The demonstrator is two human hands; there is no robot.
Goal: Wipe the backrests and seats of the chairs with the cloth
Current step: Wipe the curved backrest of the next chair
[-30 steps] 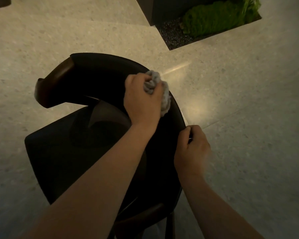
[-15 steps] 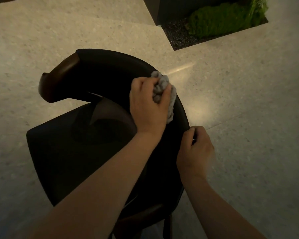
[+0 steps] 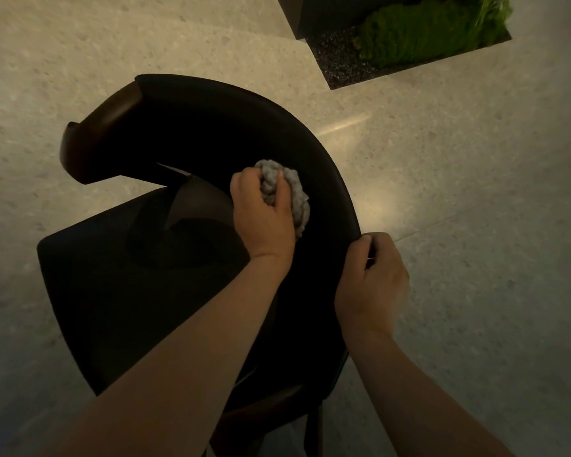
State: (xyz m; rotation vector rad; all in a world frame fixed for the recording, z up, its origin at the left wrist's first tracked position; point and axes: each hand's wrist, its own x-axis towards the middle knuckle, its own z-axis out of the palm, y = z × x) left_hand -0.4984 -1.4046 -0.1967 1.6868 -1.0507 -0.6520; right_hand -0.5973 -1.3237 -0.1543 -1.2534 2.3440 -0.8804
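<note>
1. Curling the left hand [image 3: 261, 216] tight round a bunched grey cloth [image 3: 299, 196] in the head view, with the fingers wrapped over the wad and none of them straight.
2. Pressing that cloth against the inner face of the curved dark backrest [image 3: 244, 127], roughly midway along the curve, below the top rim and above the seat [image 3: 112, 291].
3. Reaching in with the left forearm from the lower left, crossing over the rear part of the seat.
4. Gripping the top rim of the backrest with the right hand [image 3: 373, 278], laying the thumb along the inner side and curling the fingers over the outer edge, where they are mostly hidden.
5. Keeping the two hands near each other but apart, with the right one lower in the picture along the same rim.
6. Looking straight down on the chair [image 3: 185, 324], with its black upholstery too dark for surface detail.
7. Showing a brown wooden arm end [image 3: 112, 117] at the far left tip of the backrest, and a dark leg [image 3: 314, 423] below the near corner.
8. Standing the chair on a pale speckled floor [image 3: 475, 192], catching a soft patch of light just right of the backrest.
9. Framing, at the upper right and well apart from the chair, a recessed bed with green moss [image 3: 426, 31], dark gravel [image 3: 333, 57] and a dark block [image 3: 297, 11] at its left corner.
</note>
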